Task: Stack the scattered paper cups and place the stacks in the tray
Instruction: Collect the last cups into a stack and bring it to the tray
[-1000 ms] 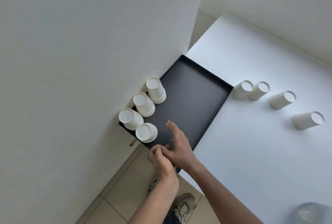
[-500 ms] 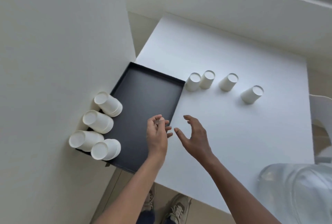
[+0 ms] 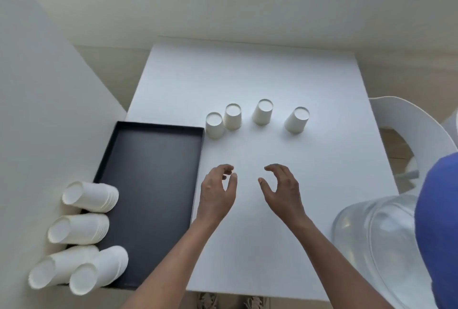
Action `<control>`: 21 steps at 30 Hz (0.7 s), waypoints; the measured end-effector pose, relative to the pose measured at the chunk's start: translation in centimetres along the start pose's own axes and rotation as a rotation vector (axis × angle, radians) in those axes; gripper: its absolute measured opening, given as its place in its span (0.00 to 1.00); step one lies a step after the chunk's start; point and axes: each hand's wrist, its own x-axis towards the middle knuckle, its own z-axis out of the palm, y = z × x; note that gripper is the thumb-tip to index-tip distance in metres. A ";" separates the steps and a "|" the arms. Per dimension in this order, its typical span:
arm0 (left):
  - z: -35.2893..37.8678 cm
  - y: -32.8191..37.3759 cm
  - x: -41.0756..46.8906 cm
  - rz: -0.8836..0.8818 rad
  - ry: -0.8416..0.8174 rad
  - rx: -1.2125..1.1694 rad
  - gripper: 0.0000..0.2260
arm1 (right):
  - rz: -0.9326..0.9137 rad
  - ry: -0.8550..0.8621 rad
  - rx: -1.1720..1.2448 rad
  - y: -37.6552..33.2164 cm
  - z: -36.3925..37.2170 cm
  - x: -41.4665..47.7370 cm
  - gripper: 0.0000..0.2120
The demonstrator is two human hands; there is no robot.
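Several white paper cups stand upside down in a row on the white table: cup [image 3: 214,125] by the tray corner, cup [image 3: 233,116], cup [image 3: 263,111] and cup [image 3: 297,120]. The black tray [image 3: 153,184] lies at the table's left side. Several stacks of cups [image 3: 90,196] stand along the tray's left edge. My left hand [image 3: 216,192] and my right hand [image 3: 282,188] hover side by side over the table, nearer than the row. Both have loosely curled fingers and hold nothing.
A white wall panel [image 3: 37,122] rises just left of the tray. A clear water jug [image 3: 376,246] with a blue cap [image 3: 438,229] stands at the near right. A white chair [image 3: 409,135] sits beyond the table's right edge.
The view has swung right and now faces the table squarely. Both hands have left the tray's near edge and moved out over the table, apart from each other.
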 end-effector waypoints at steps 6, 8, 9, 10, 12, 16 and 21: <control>1.7 -0.1 2.7 0.145 -0.039 0.235 0.11 | 0.042 0.014 -0.014 1.4 -0.4 1.3 0.12; 2.0 0.1 4.1 0.194 -0.033 0.310 0.13 | 0.048 0.025 -0.042 1.5 -0.5 2.0 0.12; 2.0 0.3 4.9 0.215 -0.034 0.339 0.14 | 0.052 0.030 -0.055 1.5 -0.5 2.3 0.12; 2.0 0.5 5.7 0.231 -0.035 0.368 0.15 | 0.057 0.033 -0.061 1.5 -0.6 2.7 0.12; 1.8 0.8 7.5 0.251 -0.038 0.441 0.17 | 0.065 0.039 -0.062 1.5 -0.7 3.4 0.11; 0.9 1.9 11.5 0.209 -0.061 0.613 0.27 | 0.063 0.052 -0.061 1.6 -1.0 4.3 0.09; 0.0 2.5 15.8 0.073 -0.184 0.812 0.35 | 0.068 0.061 -0.046 1.5 -1.1 4.4 0.08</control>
